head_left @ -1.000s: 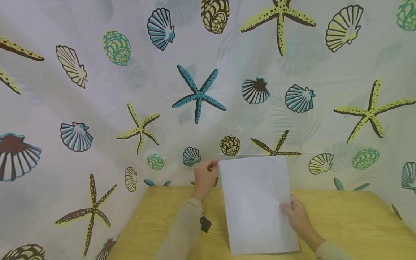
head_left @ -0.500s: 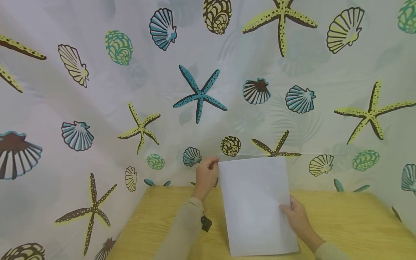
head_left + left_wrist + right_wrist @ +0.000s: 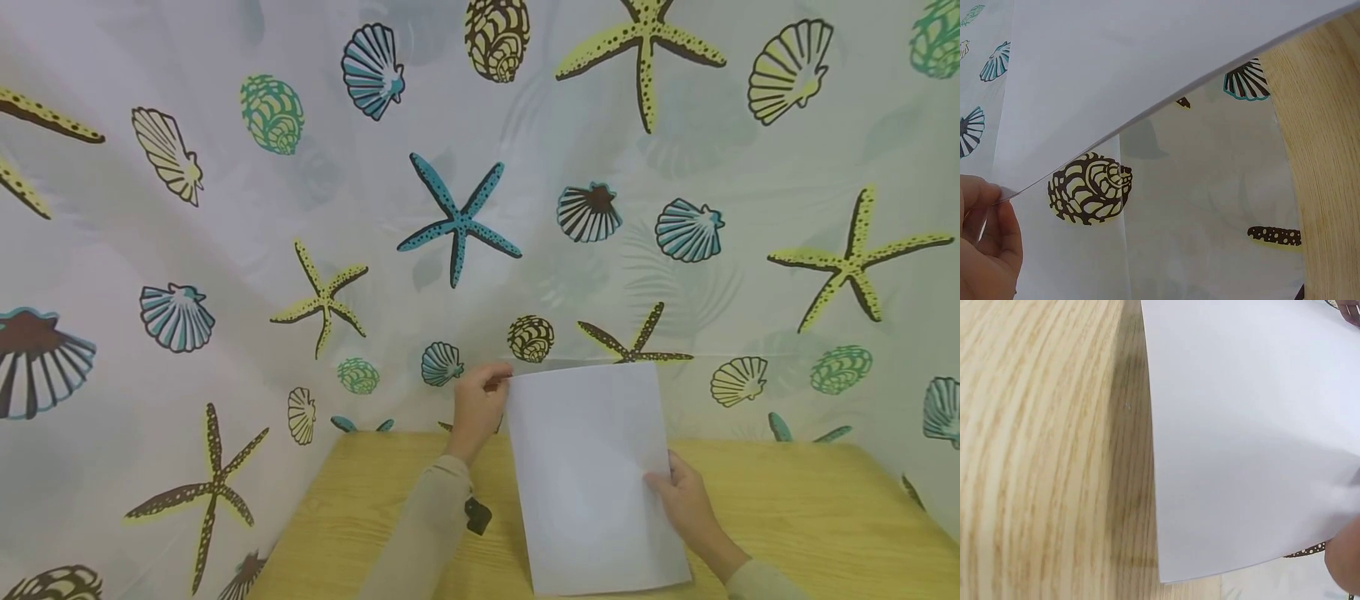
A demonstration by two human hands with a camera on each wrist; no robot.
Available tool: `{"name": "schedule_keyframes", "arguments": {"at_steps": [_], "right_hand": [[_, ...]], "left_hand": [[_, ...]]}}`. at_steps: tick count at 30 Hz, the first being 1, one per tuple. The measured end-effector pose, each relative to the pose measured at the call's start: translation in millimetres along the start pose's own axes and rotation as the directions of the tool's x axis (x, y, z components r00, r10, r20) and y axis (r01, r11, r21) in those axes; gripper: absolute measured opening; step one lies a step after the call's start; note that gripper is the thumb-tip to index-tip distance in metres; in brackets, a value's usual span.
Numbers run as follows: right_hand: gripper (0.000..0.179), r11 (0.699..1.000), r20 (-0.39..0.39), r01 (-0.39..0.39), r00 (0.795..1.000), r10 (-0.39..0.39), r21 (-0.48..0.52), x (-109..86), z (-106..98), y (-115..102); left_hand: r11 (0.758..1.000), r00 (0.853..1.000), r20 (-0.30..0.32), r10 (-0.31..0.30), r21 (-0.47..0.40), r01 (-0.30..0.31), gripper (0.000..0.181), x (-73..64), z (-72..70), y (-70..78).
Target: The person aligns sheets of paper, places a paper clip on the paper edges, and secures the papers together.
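White paper (image 3: 588, 475), blank on the side facing me, stands nearly upright over the table, tilted a little. Its edge looks slightly thick in the left wrist view; I cannot tell how many sheets there are. My left hand (image 3: 477, 408) pinches the upper left corner between thumb and fingers, as the left wrist view also shows at the hand (image 3: 988, 231). Lower down on the opposite side, my right hand (image 3: 688, 504) grips the right edge, thumb in front and fingers mostly hidden behind. In the right wrist view the paper (image 3: 1241, 437) covers most of that hand.
The light wooden table (image 3: 810, 508) spreads beneath the paper. A pale curtain (image 3: 465, 108) printed with shells and starfish hangs behind it and along the sides. A small black device (image 3: 477, 517) sits at my left wrist.
My left hand has shifted slightly to the right, and the paper's upper left corner with it. My right hand keeps its grip on the right edge.
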State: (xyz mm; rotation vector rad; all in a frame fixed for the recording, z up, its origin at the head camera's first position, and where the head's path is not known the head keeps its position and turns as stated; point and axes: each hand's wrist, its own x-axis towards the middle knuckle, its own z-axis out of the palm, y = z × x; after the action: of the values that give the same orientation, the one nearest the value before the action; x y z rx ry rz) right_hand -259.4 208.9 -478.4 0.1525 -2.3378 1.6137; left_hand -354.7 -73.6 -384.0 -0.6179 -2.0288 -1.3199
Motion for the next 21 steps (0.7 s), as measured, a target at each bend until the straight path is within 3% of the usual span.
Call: {"name": "schedule_keyframes", "arguments": {"at_steps": [10, 16, 21], "right_hand": [[0.043, 1.000, 0.014, -0.002, 1.000, 0.002, -0.003, 0.9, 0.5, 3.3], [0.044, 1.000, 0.018, -0.015, 1.000, 0.015, 0.014, 2.6, 0.8, 4.1], [0.045, 0.999, 0.031, -0.029, 0.999, 0.028, 0.030, 2.6, 0.2, 4.1]], "left_hand": [[0.996, 0.996, -0.023, 0.086, -0.010, -0.087, 0.014, -1.4, -2.4, 0.6], [0.985, 0.985, 0.015, 0.171, 0.034, -0.172, 0.015, -1.3, -3.6, 0.2], [0.984, 0.984, 0.025, 0.178, 0.028, -0.179, 0.016, -2.4, -3.1, -0.5]]}}
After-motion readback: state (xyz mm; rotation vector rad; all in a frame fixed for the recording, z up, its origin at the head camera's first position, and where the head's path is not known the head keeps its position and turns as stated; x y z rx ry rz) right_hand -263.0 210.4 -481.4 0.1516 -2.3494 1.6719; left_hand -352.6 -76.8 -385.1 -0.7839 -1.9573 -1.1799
